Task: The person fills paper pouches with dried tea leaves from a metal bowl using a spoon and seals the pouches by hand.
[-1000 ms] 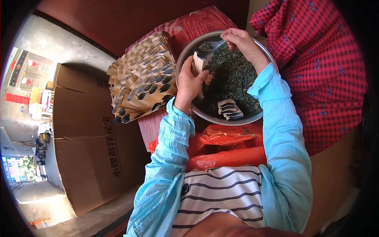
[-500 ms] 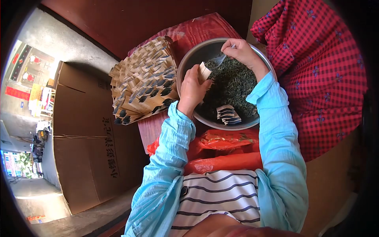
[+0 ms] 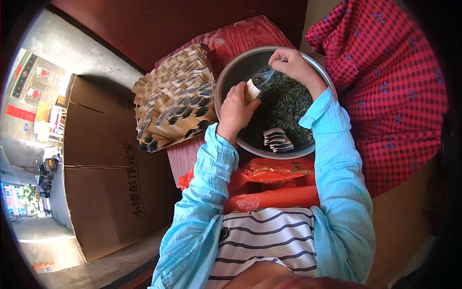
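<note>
A large metal basin point(image 3: 230, 67) holds dark dried leaves point(image 3: 288, 98) that look like tea. Over its left side my left hand point(image 3: 237, 107) grips a small pale paper packet point(image 3: 251, 90) between thumb and fingers. My right hand point(image 3: 294, 65), above the far right of the basin, pinches the handle of a spoon point(image 3: 267, 75). The spoon's bowl end is low by the leaves, just right of the packet; what it carries is hard to make out. Several similar packets point(image 3: 277, 139) lie in a small stack on the leaves at the near side.
Left of the basin, rows of many filled paper packets point(image 3: 178, 91) stand packed together on a red-covered table point(image 3: 240, 36). A big cardboard box point(image 3: 98, 183) stands further left. Red plastic bags point(image 3: 274, 192) lie before my body. Red checked cloth point(image 3: 385, 101) hangs at right.
The spoon has drawn back slightly from the mouth of the packet, toward the leaves. The packet in my left hand has shifted a little and tilted.
</note>
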`<move>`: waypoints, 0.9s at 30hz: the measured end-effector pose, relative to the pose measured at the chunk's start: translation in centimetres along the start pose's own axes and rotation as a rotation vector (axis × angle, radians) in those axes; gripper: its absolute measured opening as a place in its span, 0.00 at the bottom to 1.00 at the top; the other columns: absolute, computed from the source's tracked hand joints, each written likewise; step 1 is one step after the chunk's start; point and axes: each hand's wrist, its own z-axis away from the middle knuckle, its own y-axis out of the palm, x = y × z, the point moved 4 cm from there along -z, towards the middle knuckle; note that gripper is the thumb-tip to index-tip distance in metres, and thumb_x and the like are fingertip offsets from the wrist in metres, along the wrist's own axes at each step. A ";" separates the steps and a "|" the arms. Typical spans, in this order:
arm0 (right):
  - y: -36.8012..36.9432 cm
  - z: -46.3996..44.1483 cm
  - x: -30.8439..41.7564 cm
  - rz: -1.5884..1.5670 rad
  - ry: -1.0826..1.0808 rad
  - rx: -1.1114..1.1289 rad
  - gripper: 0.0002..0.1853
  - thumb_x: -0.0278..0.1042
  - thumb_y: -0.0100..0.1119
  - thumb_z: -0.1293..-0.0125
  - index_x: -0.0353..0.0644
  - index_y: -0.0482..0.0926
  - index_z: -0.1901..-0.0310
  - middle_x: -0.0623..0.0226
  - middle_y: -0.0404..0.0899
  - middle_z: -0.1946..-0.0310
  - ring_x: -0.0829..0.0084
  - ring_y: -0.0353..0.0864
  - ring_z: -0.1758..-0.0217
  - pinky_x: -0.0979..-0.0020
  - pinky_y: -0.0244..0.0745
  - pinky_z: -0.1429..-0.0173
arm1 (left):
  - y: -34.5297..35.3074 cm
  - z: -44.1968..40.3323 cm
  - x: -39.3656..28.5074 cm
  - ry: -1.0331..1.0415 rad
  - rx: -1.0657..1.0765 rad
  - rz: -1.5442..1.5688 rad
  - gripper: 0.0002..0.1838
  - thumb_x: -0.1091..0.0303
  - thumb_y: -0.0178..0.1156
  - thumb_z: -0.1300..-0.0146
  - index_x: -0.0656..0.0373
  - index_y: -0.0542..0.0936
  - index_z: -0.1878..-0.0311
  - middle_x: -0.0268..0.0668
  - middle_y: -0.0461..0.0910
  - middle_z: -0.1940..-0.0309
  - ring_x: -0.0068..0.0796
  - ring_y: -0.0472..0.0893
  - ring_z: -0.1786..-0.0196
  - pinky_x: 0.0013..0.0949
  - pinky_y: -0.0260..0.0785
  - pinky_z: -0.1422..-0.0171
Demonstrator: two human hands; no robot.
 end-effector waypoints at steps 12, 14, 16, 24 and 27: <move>5.2 2.2 5.0 0.490 -0.452 -0.176 0.08 0.38 0.58 0.31 0.43 0.79 0.59 0.59 0.82 0.66 0.55 0.84 0.62 0.59 0.78 0.59 | -0.3 -0.5 0.5 -0.050 -0.037 0.120 0.33 0.63 0.74 0.47 0.66 0.73 0.41 0.54 0.80 0.52 0.54 0.81 0.49 0.44 0.73 0.45; 4.2 2.3 5.8 0.522 -0.561 -0.335 0.08 0.39 0.57 0.30 0.45 0.77 0.60 0.61 0.82 0.67 0.56 0.84 0.63 0.58 0.77 0.61 | -0.3 -0.5 0.4 -0.058 -0.059 0.140 0.31 0.64 0.73 0.48 0.65 0.73 0.42 0.53 0.79 0.52 0.55 0.80 0.50 0.46 0.73 0.45; 2.8 2.0 5.4 0.486 -0.517 -0.449 0.08 0.40 0.55 0.29 0.45 0.77 0.60 0.60 0.82 0.70 0.54 0.84 0.65 0.57 0.77 0.63 | -0.6 -0.6 0.2 -0.080 -0.057 0.161 0.31 0.65 0.73 0.48 0.66 0.74 0.43 0.54 0.80 0.55 0.57 0.80 0.51 0.47 0.73 0.47; 5.2 1.6 0.9 0.757 0.096 0.194 0.14 0.45 0.53 0.34 0.47 0.83 0.58 0.53 0.84 0.61 0.48 0.83 0.54 0.51 0.77 0.50 | -0.2 -0.5 0.9 -0.115 -0.057 0.408 0.24 0.72 0.71 0.43 0.62 0.76 0.43 0.39 0.84 0.58 0.29 0.82 0.56 0.33 0.74 0.50; 8.4 3.5 1.1 0.613 0.068 0.498 0.15 0.37 0.63 0.42 0.46 0.85 0.53 0.56 0.86 0.62 0.55 0.85 0.54 0.57 0.77 0.50 | 0.1 -0.8 2.5 -0.028 -0.084 0.305 0.31 0.66 0.72 0.43 0.67 0.74 0.39 0.48 0.83 0.56 0.37 0.83 0.55 0.35 0.74 0.49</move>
